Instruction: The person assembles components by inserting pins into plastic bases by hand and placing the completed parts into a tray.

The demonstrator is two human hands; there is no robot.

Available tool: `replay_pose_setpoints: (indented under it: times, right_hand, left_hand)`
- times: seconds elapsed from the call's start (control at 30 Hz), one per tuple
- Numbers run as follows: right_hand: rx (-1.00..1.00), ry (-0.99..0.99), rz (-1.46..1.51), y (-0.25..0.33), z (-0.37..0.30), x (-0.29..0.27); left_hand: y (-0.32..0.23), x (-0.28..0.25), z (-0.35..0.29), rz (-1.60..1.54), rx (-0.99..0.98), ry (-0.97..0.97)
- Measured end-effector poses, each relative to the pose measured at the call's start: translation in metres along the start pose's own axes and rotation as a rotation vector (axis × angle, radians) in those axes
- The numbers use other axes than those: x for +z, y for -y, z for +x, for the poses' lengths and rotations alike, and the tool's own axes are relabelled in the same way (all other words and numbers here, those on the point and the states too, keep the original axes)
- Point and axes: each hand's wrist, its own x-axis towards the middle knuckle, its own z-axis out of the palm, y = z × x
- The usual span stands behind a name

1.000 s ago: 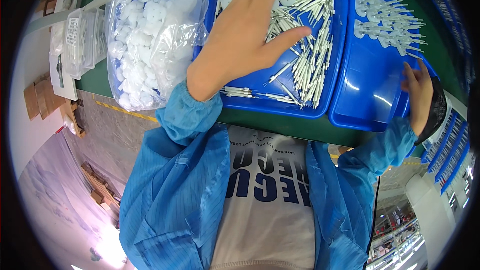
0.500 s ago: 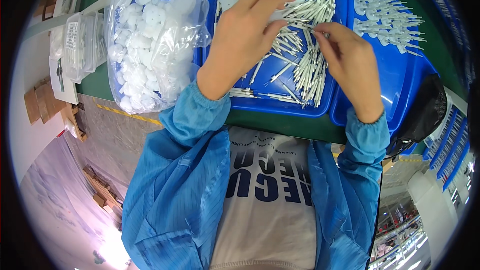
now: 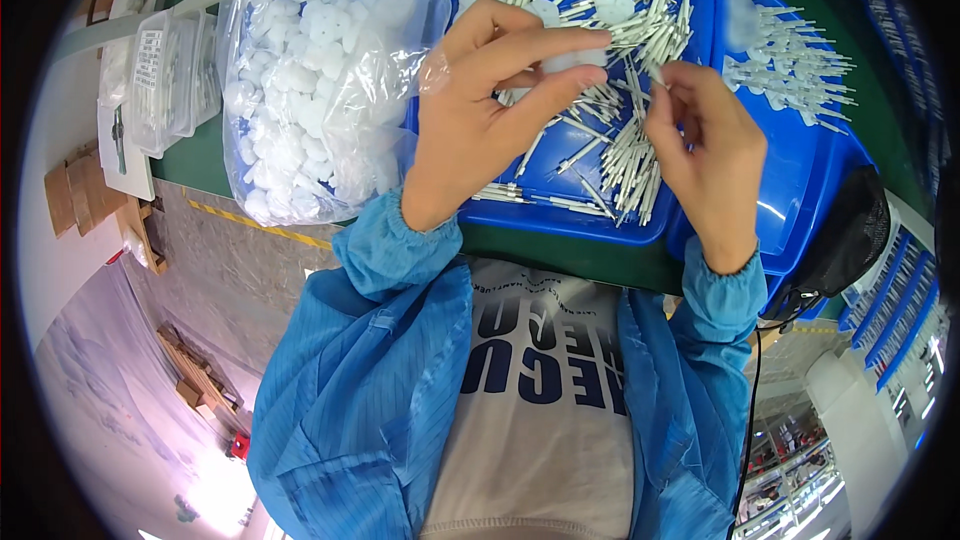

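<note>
My left hand is over the middle blue tray, holding a whitish, translucent disc between thumb and fingers. The fingers partly cover this disc. To its right, my right hand pinches the end of a thin white stick between thumb and forefinger. A gap shows between the stick and the disc. Beneath both hands, many loose white sticks with metallic-looking ends lie in the tray. Several white discs with small holes rest among them toward the far side.
A clear plastic bag full of white discs lies left of the tray. In the right blue tray are rows of discs with sticks attached. Lidded clear boxes stand far left; a black mesh pouch sits at the right edge.
The view has shifted slightly, so the trays appear lower and farther right. My left forefinger is straighter, and my right hand has drawn a little away from the left.
</note>
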Motion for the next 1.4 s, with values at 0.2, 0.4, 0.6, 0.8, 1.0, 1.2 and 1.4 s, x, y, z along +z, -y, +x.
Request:
replay_pose_setpoints:
  times: [0.2, 0.4, 0.6, 0.8, 1.0, 1.2, 1.4]
  right_hand:
    - [-0.003, -0.150, 0.478, 0.017, -0.028, 0.012]
    - [0.162, 0.098, 0.336, 0.032, -0.021, 0.024]
    - [0.165, 0.116, 0.295, 0.031, -0.018, 0.026]
    - [0.076, 0.140, 0.293, 0.028, -0.018, 0.025]
    - [0.037, 0.097, 0.293, 0.034, -0.019, 0.020]
    - [-0.006, -0.026, 0.152, 0.031, -0.019, 0.028]
    - [-0.102, -0.094, 0.043, 0.029, -0.024, 0.039]
  left_hand:
    - [0.007, 0.002, -0.003, -0.207, -0.222, 0.055]
    - [0.011, 0.009, -0.007, -0.586, -0.283, -0.053]
    - [0.015, 0.007, -0.009, -0.541, -0.208, 0.023]
    - [0.013, 0.007, -0.010, -0.618, -0.278, -0.036]
    - [0.013, 0.006, -0.010, -0.564, -0.228, 0.016]
    - [0.012, 0.007, -0.011, -0.658, -0.256, 0.023]
    - [0.010, 0.005, -0.010, -0.624, -0.270, -0.007]
